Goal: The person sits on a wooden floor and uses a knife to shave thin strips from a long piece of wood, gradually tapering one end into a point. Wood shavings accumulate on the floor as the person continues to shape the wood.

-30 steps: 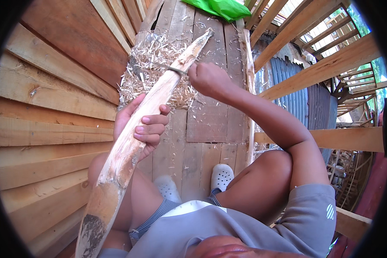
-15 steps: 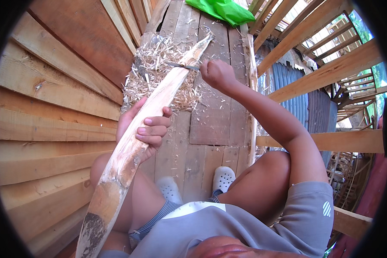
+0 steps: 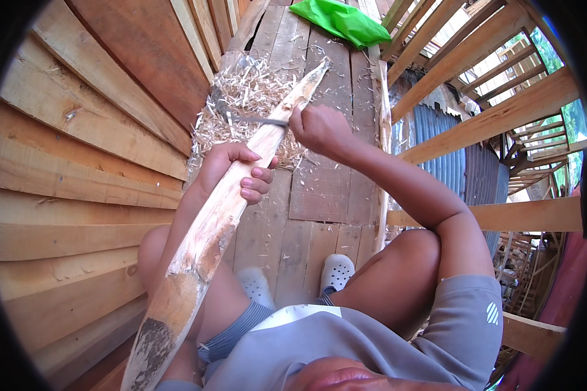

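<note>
A long pale stick of wood (image 3: 205,225) slants from the lower left up to a tapered far tip; its near end keeps dark, bark-like patches. My left hand (image 3: 238,171) is wrapped round its middle, thumb on one side and fingers on the other. Farther along, my right hand (image 3: 321,129) is closed in a fist on a knife, whose handle is hidden in the fist. The knife's thin grey blade (image 3: 257,120) lies across the stick and sticks out to the left, above the shavings.
Curled wood shavings (image 3: 251,88) are heaped on the plank floor (image 3: 316,195) beyond my hands. A green plastic bag (image 3: 342,23) lies at the far end. A board wall (image 3: 78,169) rises on the left; wooden rails (image 3: 489,120) stand on the right, with corrugated metal behind.
My right hand has drawn the knife a little nearer along the stick. The left hand has shifted farther up the stick, towards the blade.
</note>
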`<state>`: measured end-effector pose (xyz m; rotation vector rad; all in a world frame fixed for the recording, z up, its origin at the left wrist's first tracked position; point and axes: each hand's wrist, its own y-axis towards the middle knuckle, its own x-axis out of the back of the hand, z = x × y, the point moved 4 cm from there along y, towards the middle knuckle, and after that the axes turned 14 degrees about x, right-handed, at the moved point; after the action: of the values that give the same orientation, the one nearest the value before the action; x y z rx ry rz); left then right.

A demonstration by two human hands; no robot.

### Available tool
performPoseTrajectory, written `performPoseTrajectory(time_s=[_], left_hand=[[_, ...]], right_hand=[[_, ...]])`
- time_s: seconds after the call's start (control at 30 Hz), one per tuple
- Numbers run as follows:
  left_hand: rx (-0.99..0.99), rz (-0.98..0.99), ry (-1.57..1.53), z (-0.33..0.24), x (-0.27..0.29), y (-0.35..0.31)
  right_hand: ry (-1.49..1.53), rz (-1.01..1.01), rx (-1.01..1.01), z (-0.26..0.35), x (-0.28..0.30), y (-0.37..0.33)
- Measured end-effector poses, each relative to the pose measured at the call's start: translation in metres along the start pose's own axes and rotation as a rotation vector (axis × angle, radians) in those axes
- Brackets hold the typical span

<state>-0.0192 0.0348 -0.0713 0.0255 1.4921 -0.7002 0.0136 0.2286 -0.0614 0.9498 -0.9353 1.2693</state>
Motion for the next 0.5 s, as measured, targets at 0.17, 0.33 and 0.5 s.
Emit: performPoseTrajectory(time_s=[0.17, 0.33, 0.5], left_hand=[[-0.005, -0.01, 0.088, 0.01, -0.005, 0.005], [-0.025, -0.049, 0.049, 0.01, 0.008, 0.001], [0.009, -0.076, 0.154, 0.008, -0.006, 0.015]], right_hand=[[-0.058, 0.027, -0.161, -0.089, 0.002, 0.011], [-0.063, 0.113, -0.008, 0.0, -0.012, 0.003], [-0.245, 0.215, -0.132, -0.224, -0.032, -0.015]])
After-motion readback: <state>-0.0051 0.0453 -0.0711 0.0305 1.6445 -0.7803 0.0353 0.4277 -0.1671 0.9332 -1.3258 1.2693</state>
